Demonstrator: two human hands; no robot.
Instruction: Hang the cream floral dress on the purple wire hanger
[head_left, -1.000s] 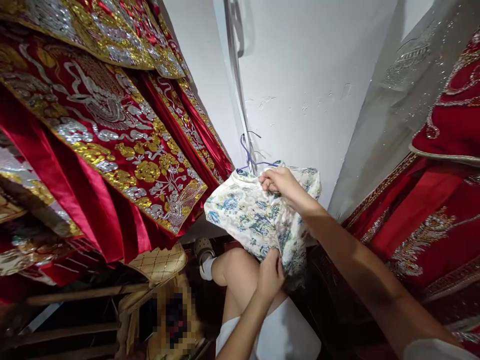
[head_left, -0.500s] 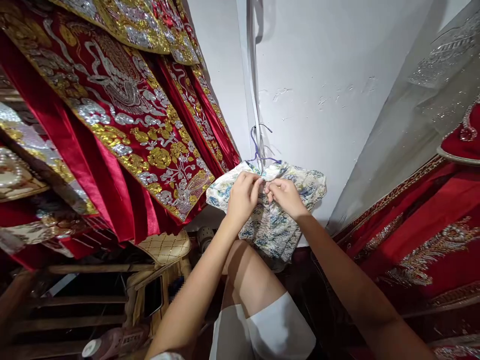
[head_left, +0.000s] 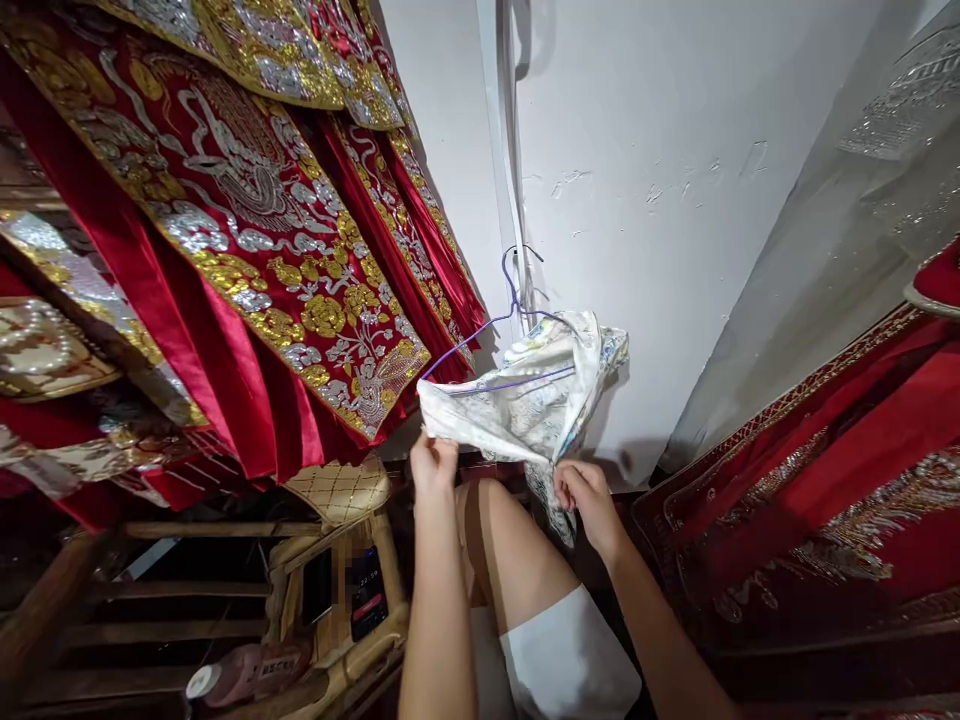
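Observation:
A short-sleeved floral blouse (head_left: 517, 405) hangs partly on a purple wire hanger (head_left: 469, 345), its front spread so the pale inside shows. The hanger's left arm is bare, and its lower bar crosses in front of the cloth. My left hand (head_left: 433, 462) is closed on the blouse's left edge, below the hanger's tip. At the lower right, my right hand (head_left: 581, 490) pinches another edge of the blouse, pulling the cloth taut between both hands. The hanger's hook sits on a peg by a white strip on the wall.
Red embroidered garments (head_left: 322, 270) hang close on the left, and more red beaded cloth (head_left: 847, 500) is on the right. Lower left, a bamboo chair (head_left: 300, 560) holds a phone (head_left: 367, 595) and a pink bottle (head_left: 251, 672). The white wall (head_left: 637, 120) stands ahead.
Both hands have moved down and apart from the blouse's neckline. The blouse has come off the hanger's left arm and opened, exposing its inside. The phone on the chair has come into view.

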